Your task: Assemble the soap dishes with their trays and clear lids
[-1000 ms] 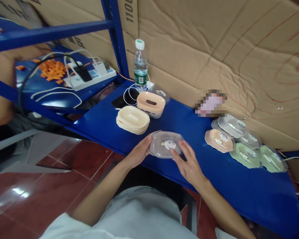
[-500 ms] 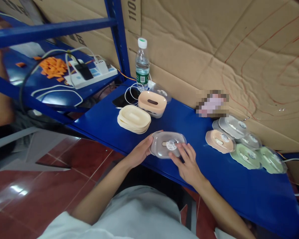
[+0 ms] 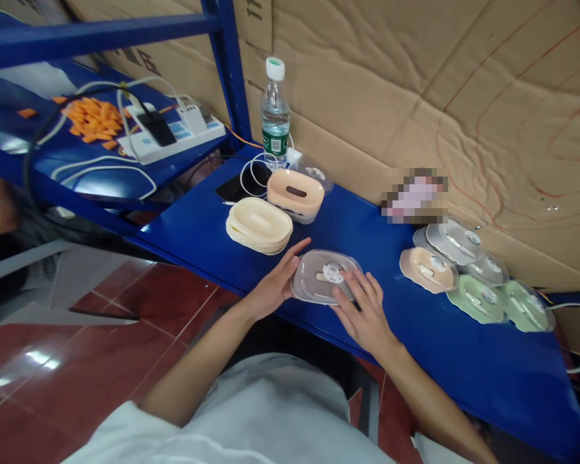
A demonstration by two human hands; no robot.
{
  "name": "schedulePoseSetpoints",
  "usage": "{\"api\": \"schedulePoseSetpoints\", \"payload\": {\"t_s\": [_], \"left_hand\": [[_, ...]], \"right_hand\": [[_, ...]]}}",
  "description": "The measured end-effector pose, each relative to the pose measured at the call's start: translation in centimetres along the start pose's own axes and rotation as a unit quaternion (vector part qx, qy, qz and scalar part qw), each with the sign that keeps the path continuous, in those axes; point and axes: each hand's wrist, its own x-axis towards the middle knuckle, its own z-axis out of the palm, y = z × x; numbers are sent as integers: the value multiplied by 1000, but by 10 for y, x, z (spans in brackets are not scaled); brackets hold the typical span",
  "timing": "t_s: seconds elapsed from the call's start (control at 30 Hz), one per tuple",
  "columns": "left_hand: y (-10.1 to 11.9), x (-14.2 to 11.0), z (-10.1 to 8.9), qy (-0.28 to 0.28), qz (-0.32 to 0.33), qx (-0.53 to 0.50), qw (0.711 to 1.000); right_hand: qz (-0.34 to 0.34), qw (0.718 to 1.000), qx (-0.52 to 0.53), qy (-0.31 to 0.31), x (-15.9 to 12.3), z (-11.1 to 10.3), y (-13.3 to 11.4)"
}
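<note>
The left hand grips the left end of a clear, rounded plastic case with a white round label, thumb and fingers on its rim; the right hand rests its fingertips on the lid's right side. The case sits at the near edge of the blue metal surface, or perhaps just above it. Beyond it stand a stack of cream oval trays and a peach oval dish, with a clear plastic bottle behind.
</note>
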Motion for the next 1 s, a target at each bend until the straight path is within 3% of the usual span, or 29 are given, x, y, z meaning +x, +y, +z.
{"api": "schedulePoseSetpoints", "payload": {"t_s": [0.3, 1.0], "left_hand": [[1, 1, 1, -4, 7, 12, 1000], [-5, 5, 0, -2, 21, 31, 999]], "right_hand": [[-14, 999, 42, 7, 6, -4, 4], [52, 992, 118, -5, 7, -10, 7]]}}
